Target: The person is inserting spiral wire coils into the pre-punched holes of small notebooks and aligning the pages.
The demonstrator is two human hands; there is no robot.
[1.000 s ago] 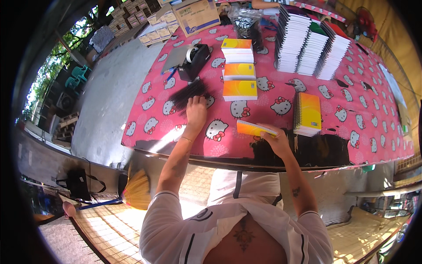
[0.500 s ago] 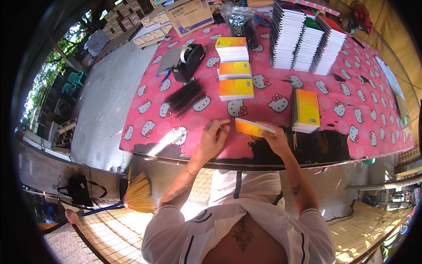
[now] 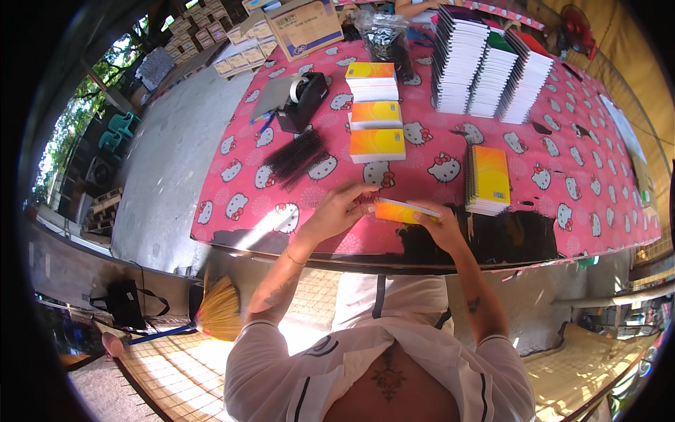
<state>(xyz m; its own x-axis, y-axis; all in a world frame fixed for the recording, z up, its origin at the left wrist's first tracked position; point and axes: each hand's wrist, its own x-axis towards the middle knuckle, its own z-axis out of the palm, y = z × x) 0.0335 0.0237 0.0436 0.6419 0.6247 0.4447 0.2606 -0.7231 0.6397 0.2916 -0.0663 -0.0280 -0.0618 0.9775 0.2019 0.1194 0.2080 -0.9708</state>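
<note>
My right hand (image 3: pixel 441 226) grips a small orange-and-yellow notepad (image 3: pixel 402 211) by its right end, holding it tilted just over the table's near edge. At the pad's left end, my left hand (image 3: pixel 344 208) has its thumb and fingers curled together. Something thin and dark seems to lie between them, too small to make out. A pile of black spiral binding coils (image 3: pixel 297 159) lies beyond my left hand. Right of my hands stands a stack of spiral-bound yellow notepads (image 3: pixel 488 177). Farther off, stacks of similar pads (image 3: pixel 377 145) sit in a column.
A black tape dispenser (image 3: pixel 302 104) stands at the left of the pink patterned table (image 3: pixel 323 232). Tall stacks of white-paged notebooks (image 3: pixel 458 67), a clear bag of dark items (image 3: pixel 385 39) and a cardboard box (image 3: pixel 304 28) stand at the back. Another person's arm (image 3: pixel 416 7) shows at the far edge.
My left hand has moved in to the pad's left end, its fingers now against it. The pad is held slightly flatter. Another person's arm has come farther into view at the back.
</note>
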